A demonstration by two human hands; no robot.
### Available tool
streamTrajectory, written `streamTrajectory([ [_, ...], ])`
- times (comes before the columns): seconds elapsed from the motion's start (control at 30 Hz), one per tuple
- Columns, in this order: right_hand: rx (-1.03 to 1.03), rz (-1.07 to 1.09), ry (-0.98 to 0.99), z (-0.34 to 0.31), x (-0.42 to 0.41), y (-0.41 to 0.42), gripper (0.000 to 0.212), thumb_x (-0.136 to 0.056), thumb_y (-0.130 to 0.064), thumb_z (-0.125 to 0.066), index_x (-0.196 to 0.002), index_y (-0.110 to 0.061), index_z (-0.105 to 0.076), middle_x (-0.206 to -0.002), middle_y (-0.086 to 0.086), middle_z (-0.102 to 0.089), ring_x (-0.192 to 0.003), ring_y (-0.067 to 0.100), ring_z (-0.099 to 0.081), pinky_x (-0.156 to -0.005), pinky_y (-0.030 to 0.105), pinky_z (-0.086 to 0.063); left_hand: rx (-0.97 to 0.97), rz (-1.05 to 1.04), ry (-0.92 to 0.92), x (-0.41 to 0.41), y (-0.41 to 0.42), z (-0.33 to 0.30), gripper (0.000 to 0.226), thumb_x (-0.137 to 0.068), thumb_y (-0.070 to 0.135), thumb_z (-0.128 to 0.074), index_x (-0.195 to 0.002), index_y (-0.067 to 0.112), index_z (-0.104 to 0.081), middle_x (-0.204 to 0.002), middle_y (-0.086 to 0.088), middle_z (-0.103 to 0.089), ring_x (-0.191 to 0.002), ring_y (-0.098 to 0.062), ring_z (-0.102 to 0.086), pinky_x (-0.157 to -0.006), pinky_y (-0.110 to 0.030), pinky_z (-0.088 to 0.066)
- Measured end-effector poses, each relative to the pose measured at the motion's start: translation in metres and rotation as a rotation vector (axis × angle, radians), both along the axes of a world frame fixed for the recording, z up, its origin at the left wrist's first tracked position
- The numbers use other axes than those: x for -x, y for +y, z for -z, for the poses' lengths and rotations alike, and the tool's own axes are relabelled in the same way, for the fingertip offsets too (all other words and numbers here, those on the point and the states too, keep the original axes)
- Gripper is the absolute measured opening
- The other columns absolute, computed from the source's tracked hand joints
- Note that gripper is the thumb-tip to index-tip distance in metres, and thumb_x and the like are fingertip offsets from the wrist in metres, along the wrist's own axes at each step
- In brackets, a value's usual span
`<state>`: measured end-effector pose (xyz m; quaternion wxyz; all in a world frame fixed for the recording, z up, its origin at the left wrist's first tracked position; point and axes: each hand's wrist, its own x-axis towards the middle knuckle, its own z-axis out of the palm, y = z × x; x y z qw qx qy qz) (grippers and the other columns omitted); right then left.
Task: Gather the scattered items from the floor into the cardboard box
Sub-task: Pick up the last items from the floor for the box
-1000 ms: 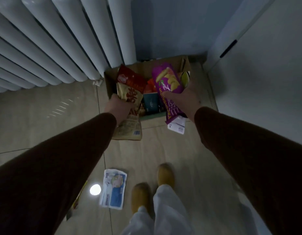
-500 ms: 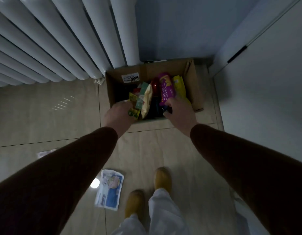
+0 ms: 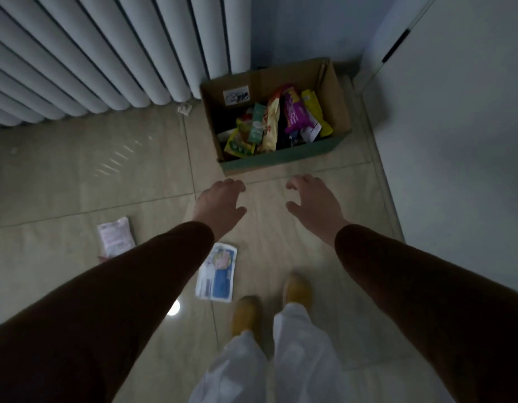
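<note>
Both hands hang empty above the floor (image 3: 281,242), just short of the cardboard box (image 3: 333,82). The left hand (image 3: 218,206) and the right hand (image 3: 314,205) have their fingers spread and loosely curled, thumbs turned toward each other, holding nothing — a posture that reads as hands free between loads rather than reaching for anything in particular.

The box sits in the corner, pushed close to the foot of the white radiator (image 3: 92,53) and the pale wall, probably so that it stays out of the walking path. Inside it, snack packets (image 3: 269,123) stand on edge, packed side by side: a purple bag (image 3: 294,110), yellow and green ones, a cream one between them. Standing them upright likely saves room for more.

Two items lie flat on the floor, apart from the box: a blue-and-white packet (image 3: 218,271) just beside the person's yellow shoes (image 3: 246,314), partly under the left sleeve, and a pink-and-white packet (image 3: 115,235) farther to the left. By my reading the task is mostly done, with these two left to collect.

The floor is glossy beige tile — it mirrors a ceiling light as a bright spot near the feet. The room is dim.
</note>
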<state>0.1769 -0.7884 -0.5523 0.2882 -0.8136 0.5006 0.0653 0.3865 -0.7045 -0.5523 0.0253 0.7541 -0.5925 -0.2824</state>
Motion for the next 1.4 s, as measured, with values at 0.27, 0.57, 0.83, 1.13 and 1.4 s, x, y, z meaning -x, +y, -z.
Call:
streamTrajectory([
  [0.27,0.008,-0.067,-0.015,-0.006,-0.007,0.132,0.04,-0.093,-0.023,-0.066,-0.132,-0.018,-0.057,-0.131,0.002,-0.057,-0.119,0.022,-0.053,-0.098,0.038,-0.049,-0.036,-0.08,-0.004,0.0,0.135,-0.006,0.045,-0.09,0.029,-0.066,-0.132,0.022,-0.053,-0.127,0.001,-0.058,-0.115,-0.021,-0.054,-0.089,-0.036,-0.045],
  [0.57,-0.033,-0.083,-0.033,0.001,-0.049,0.26,0.037,-0.089,-0.019,-0.067,-0.126,-0.015,-0.06,-0.124,0.006,-0.057,-0.114,0.026,-0.053,-0.09,0.037,-0.045,-0.065,-0.116,-0.01,-0.038,0.273,-0.006,0.047,-0.086,0.028,-0.07,-0.13,0.018,-0.055,-0.124,-0.006,-0.059,-0.113,-0.027,-0.056,-0.087,-0.041,-0.05],
  [0.83,-0.075,-0.011,0.012,0.0,-0.148,0.37,0.038,-0.091,-0.02,-0.066,-0.128,-0.016,-0.06,-0.13,0.008,-0.056,-0.119,0.028,-0.053,-0.092,0.035,-0.044,-0.121,-0.004,-0.057,-0.156,0.373,-0.016,0.045,-0.085,0.031,-0.071,-0.128,0.023,-0.06,-0.123,-0.003,-0.063,-0.115,-0.028,-0.059,-0.087,-0.038,-0.047],
  [1.13,-0.154,0.188,0.016,-0.006,-0.27,0.475,0.034,-0.095,-0.023,-0.06,-0.128,-0.017,-0.057,-0.124,0.007,-0.055,-0.117,0.025,-0.057,-0.091,0.038,-0.049,-0.142,0.211,-0.115,-0.293,0.433,-0.033,0.044,-0.091,0.035,-0.063,-0.132,0.022,-0.054,-0.138,-0.002,-0.056,-0.126,-0.023,-0.051,-0.099,-0.042,-0.047],
  [1.4,-0.132,0.349,-0.05,0.012,-0.318,0.461,0.03,-0.097,-0.021,-0.061,-0.126,-0.016,-0.059,-0.121,0.005,-0.059,-0.111,0.022,-0.059,-0.085,0.032,-0.047,-0.164,0.341,-0.154,-0.341,0.378,-0.015,0.04,-0.09,0.033,-0.065,-0.127,0.02,-0.056,-0.121,-0.002,-0.061,-0.109,-0.024,-0.059,-0.09,-0.042,-0.051],
])
